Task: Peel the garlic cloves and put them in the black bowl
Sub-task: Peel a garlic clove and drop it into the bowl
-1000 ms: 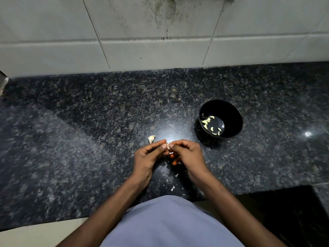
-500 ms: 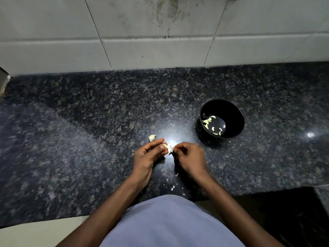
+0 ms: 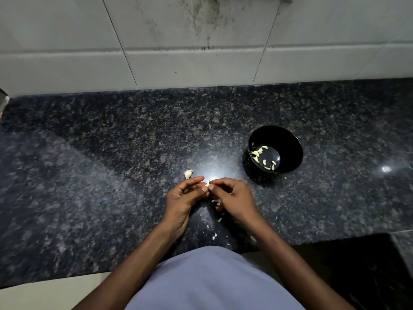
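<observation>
A small garlic clove (image 3: 206, 185) is pinched between the fingertips of my left hand (image 3: 184, 198) and my right hand (image 3: 232, 198), just above the dark granite counter (image 3: 111, 175); most of the clove is hidden by the fingers. An unpeeled clove (image 3: 188, 174) lies on the counter just beyond my left hand. The black bowl (image 3: 290, 144) stands to the right of my hands and holds several peeled cloves (image 3: 259, 153).
Bits of white garlic skin (image 3: 214, 236) lie on the counter under and in front of my hands. A tiled wall (image 3: 201, 52) rises behind the counter. The counter's front edge runs close to my body, with a dark opening at the lower right.
My right hand drew slightly away from the left half a second ago and has now closed back onto the clove. The loose clove and the bowl have not moved.
</observation>
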